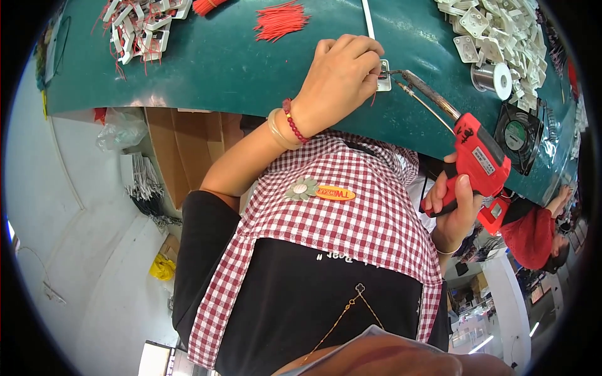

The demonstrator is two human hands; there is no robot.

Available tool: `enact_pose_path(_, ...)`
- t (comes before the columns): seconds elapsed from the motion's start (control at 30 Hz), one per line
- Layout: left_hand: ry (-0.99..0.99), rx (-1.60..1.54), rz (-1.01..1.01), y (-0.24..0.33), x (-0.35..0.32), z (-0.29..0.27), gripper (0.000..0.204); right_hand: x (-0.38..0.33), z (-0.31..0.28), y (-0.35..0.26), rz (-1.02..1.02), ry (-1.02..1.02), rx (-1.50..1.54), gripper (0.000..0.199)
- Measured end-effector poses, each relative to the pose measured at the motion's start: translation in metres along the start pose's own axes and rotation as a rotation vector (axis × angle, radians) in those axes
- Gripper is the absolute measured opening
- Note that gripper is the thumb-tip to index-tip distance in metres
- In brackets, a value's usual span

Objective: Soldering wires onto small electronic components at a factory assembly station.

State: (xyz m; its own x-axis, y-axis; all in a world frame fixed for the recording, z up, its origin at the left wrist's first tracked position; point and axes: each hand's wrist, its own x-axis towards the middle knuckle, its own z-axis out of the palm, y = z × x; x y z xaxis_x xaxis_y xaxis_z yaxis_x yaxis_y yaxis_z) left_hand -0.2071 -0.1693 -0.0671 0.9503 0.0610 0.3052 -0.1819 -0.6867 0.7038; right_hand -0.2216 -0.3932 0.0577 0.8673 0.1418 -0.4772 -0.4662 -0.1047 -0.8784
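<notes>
Soldering gun (478, 164), red, is gripped in your right hand (453, 207), tip meeting the small white part (384, 74) your left hand (338, 78) pins to the green surface (251, 69) so it can't slide.

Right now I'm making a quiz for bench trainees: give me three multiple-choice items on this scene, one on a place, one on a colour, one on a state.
1. Where does the solder spool lie?
A. beside the pile of white parts
B. on the floor
C. in a cardboard box

2. What colour is the soldering gun?
A. blue
B. red
C. yellow

3. What does the left hand do?
A. hangs free
B. lifts a fan
C. pinches a small white part on the green table

Answers: 1 A, it sits at the pile's edge; 2 B, its body is red in the right hand; 3 C, fingers close on the part.
</notes>
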Motion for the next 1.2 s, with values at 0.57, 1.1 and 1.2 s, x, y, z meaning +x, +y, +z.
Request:
enact_pose_path(0.57, -0.003, 0.005, 0.01, -0.002, -0.001, -0.001, 0.009, 0.001, 0.002, -0.008, 0.004, 0.012, -0.099, 0.035)
enact_pose_path(1.1, -0.015, 0.019, 0.015, -0.002, 0.0, -0.002, 0.008, 0.001, -0.011, -0.002, -0.035, -0.014, -0.005, 0.039)
enact_pose_path(1.2, -0.022, 0.018, 0.014, -0.002, 0.0, -0.002, 0.007, 0.001, -0.011, -0.001, -0.037, -0.006, -0.002, 0.038)
